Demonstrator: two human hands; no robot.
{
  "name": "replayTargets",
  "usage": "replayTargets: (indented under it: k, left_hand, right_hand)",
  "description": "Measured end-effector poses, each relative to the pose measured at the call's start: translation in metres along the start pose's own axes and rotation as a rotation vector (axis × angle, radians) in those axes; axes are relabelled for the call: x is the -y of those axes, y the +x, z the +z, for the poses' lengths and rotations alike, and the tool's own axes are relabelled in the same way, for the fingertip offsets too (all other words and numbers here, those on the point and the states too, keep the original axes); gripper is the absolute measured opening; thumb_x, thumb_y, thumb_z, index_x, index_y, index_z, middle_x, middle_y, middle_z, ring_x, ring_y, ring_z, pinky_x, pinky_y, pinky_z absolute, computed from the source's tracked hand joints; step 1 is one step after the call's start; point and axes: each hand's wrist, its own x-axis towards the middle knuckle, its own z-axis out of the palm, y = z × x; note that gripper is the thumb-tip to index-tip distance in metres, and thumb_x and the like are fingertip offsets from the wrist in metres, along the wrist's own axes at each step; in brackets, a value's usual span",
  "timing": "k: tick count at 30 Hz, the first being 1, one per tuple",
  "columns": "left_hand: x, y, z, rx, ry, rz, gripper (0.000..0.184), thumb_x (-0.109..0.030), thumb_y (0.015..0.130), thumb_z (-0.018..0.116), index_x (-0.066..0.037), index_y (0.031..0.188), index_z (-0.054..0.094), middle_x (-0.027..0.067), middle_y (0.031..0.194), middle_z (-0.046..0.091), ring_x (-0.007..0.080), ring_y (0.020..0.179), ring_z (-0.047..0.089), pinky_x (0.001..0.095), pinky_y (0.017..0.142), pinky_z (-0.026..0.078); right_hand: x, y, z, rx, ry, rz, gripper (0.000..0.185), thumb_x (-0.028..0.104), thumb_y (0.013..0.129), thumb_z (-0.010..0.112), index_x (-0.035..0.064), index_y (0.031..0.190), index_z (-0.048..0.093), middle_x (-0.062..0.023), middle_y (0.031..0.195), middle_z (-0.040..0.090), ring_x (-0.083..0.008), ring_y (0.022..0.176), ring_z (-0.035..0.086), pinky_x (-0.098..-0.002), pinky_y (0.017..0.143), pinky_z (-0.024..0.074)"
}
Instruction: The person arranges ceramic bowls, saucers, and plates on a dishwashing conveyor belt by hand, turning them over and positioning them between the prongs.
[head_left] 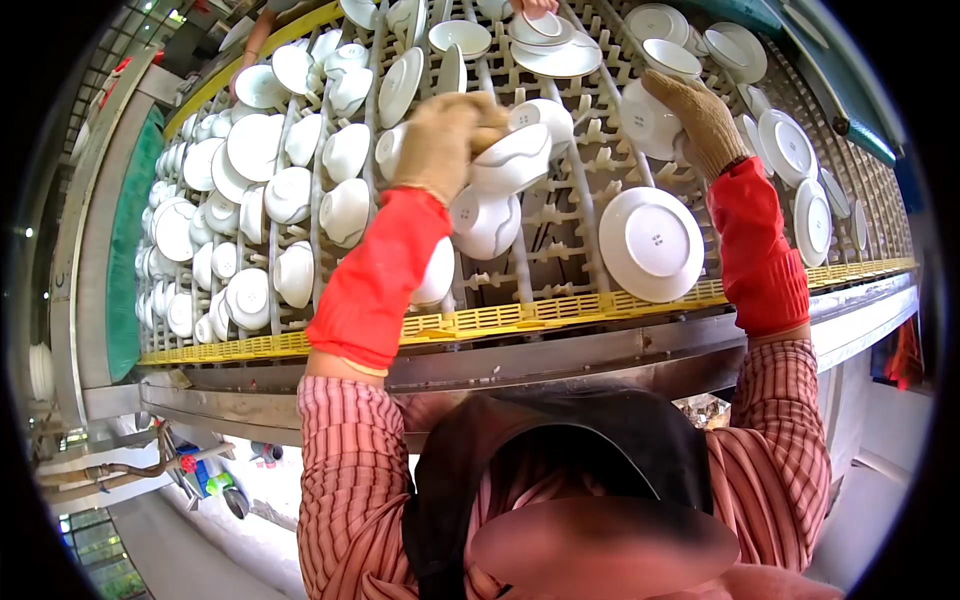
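A tan knitted glove and a red sleeve cover my left hand (pixel 445 145), which is closed on the side of a white bowl (pixel 513 162) with a wavy rim. Right below that is another white bowl (pixel 486 222), bottom outward on the rack. My right hand (pixel 700 118), gloved the same way, has its fingers around the upper right edge of a white dish (pixel 648 122) with small marks on its underside; the thumb is partly hidden. A white plate (pixel 652 244) leans face down nearer to me, between my two arms.
A pegged conveyor rack (pixel 555 235) carries many bowls (pixel 288 195) on the left and plates (pixel 787 147) on the right. Its near border is a yellow strip (pixel 520 316) along a metal ledge (pixel 560 350). At the far side, another person's hand (pixel 537 7) is near stacked dishes (pixel 556 55).
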Motion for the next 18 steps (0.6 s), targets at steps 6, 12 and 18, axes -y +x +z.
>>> replayTargets:
  k: [6, 12, 18]
  left_hand:
    - [0.017, -0.021, -0.017, -0.032, 0.435, 0.423, 0.050, -0.045, 0.100, 0.077, 0.002, 0.117, 0.077, 0.0119, 0.096, 0.079, 0.0234, 0.080, 0.075, 0.0379, 0.085, 0.063]
    - [0.013, -0.033, 0.008, 0.237, 1.024, 0.879, 0.076, -0.060, 0.080, 0.086, -0.002, 0.128, 0.075, 0.0161, 0.106, 0.070, 0.0345, 0.098, 0.066, 0.0453, 0.094, 0.057]
    - [0.028, -0.026, 0.021, 0.263, 0.991, 0.865, 0.048, -0.047, 0.073, 0.094, -0.004, 0.088, 0.082, 0.0140, 0.102, 0.068, 0.0323, 0.089, 0.063, 0.0434, 0.082, 0.057]
  right_hand:
    - [0.021, 0.019, 0.042, -0.047, 0.280, 0.162, 0.064, 0.049, 0.103, 0.074, 0.0014, 0.145, 0.067, -0.0204, 0.122, 0.079, -0.0312, 0.109, 0.078, -0.0433, 0.093, 0.0643]
    - [0.035, -0.002, 0.021, -0.103, -0.986, -0.056, 0.065, 0.050, 0.099, 0.070, -0.0008, 0.139, 0.067, -0.0270, 0.108, 0.080, -0.0427, 0.099, 0.080, -0.0517, 0.090, 0.0628]
    - [0.043, -0.062, -0.025, -0.030, -1.220, -0.164, 0.069, 0.048, 0.091, 0.084, -0.0026, 0.136, 0.069, -0.0243, 0.104, 0.080, -0.0370, 0.106, 0.079, -0.0483, 0.094, 0.0621]
